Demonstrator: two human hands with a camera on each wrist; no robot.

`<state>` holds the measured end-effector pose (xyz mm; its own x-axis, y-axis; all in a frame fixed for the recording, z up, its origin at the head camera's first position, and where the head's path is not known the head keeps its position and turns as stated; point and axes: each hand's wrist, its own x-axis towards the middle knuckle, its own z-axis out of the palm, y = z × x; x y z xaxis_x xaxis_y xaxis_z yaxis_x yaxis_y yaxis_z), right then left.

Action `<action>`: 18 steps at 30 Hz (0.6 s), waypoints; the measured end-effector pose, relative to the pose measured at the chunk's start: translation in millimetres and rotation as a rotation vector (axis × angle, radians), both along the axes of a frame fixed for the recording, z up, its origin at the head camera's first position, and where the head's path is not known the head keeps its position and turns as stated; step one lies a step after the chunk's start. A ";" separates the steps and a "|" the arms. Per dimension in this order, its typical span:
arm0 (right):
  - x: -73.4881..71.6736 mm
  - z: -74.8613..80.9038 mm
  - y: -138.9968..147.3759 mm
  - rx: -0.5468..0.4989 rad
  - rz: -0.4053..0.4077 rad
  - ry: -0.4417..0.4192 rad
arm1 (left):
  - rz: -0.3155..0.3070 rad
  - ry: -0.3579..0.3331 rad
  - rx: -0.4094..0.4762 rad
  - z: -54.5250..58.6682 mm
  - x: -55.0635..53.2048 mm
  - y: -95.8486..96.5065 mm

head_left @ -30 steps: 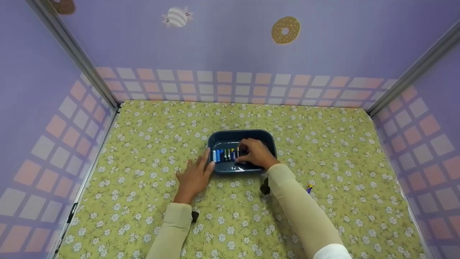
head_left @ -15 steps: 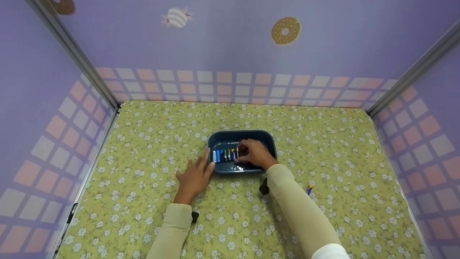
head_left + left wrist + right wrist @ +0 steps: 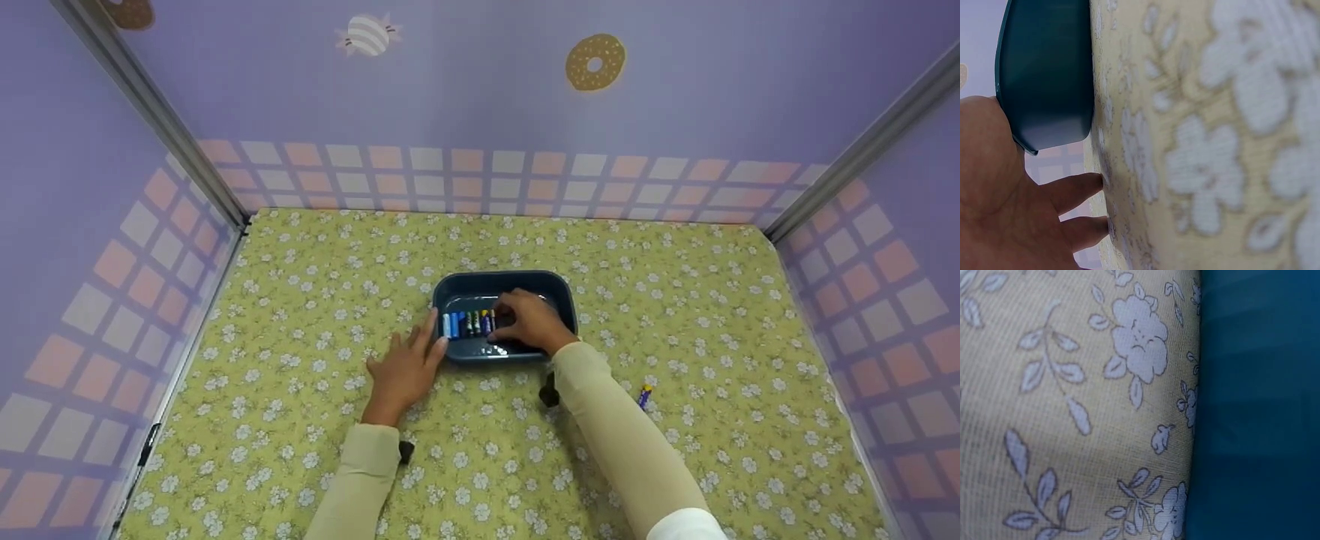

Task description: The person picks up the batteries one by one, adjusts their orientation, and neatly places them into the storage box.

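A dark teal plastic tray (image 3: 472,351) lies on the cloth, with a row of several batteries (image 3: 466,324) side by side in its left half. They run from light blue through green to purple with yellow. My right hand (image 3: 534,321) reaches into the tray and pinches a battery (image 3: 493,318) at the right end of the row, mostly covered by the fingers. My left hand (image 3: 406,373) is spread at the tray's left side, thumb and forefinger against the rim. In the left wrist view, two fingers (image 3: 1081,191) of it touch the cloth.
One purple battery with a yellow end (image 3: 645,397) lies alone on the flowered cloth (image 3: 712,315), right of the right forearm. Purple walls (image 3: 480,97) with printed squares enclose the back and both sides. The right wrist view shows only cloth and the tray's outer wall (image 3: 1258,405).
My right hand has shifted very slightly left, toward the row of batteries. The left hand and the tray stay where they were.
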<state>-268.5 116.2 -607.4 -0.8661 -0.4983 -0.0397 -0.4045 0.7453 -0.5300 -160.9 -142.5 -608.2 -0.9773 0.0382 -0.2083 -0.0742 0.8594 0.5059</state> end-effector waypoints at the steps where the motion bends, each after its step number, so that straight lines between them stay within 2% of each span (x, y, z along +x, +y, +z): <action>1: 0.1 0.1 0.0 0.003 0.002 0.002 | -0.001 0.001 -0.003 -0.1 -0.1 0.1; 18: 1.0 1.2 -0.8 0.013 -0.029 -0.027 | -0.011 -0.015 0.001 0.9 -0.5 -1.0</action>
<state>-267.5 115.4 -606.2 -0.8787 -0.4722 -0.0694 -0.3683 0.7633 -0.5308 -161.4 -143.5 -607.3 -0.9737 0.0492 -0.2227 -0.0721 0.8599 0.5053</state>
